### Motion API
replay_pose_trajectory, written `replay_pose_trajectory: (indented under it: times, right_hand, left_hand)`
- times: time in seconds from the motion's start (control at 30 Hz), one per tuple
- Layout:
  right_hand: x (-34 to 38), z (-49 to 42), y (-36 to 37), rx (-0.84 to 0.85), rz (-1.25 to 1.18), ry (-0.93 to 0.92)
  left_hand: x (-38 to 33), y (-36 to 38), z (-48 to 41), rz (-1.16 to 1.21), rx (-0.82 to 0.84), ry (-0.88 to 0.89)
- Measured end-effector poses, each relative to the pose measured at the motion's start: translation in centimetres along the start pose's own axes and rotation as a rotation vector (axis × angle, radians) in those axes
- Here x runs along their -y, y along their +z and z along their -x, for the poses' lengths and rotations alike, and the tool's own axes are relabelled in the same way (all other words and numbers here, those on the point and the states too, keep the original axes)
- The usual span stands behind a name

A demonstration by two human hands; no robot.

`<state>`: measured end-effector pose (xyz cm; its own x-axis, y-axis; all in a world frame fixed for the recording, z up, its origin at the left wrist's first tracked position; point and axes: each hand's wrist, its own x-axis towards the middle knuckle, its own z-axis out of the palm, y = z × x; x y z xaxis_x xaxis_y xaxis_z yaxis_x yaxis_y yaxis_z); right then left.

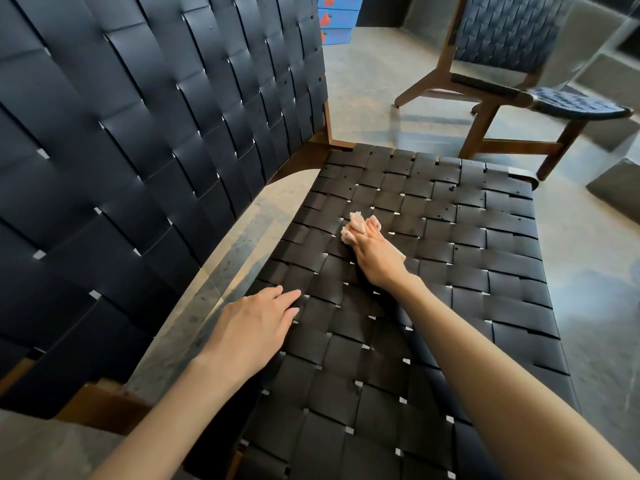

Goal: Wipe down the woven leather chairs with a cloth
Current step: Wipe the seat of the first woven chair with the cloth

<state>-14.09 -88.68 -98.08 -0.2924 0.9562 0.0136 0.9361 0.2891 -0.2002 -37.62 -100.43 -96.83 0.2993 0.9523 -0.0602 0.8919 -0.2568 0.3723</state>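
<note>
Right hand (375,252) presses a bunched pale cloth (353,227) onto the woven seat (467,258) mid-area, fingers gripping it. Left hand (254,327) rests flat, fingers relaxed, on the seat's near edge.

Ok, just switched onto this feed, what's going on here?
A person is wiping down a woven chair seat. The right hand holds a small pale cloth against the middle of the seat, with the arm stretched out over it. The left hand rests flat on the seat, fingers straight, near the edge by the backrest, and holds nothing. A second chair stands on the floor beyond, with no hand on it.
</note>
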Motion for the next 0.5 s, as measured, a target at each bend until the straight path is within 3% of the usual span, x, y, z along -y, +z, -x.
replay_pose_trajectory:
  times: [0.23,0.5]
  right_hand:
    - [0.4,-1.3,1.2,-0.003,-0.043,0.036]
    - [1.7,3.6,0.5,0.053,-0.057,-0.218]
  left_hand:
    - [0.3,0.1,0.1,0.005,0.012,0.000]
    - [0.6,-0.2,-0.1,0.022,0.012,0.011]
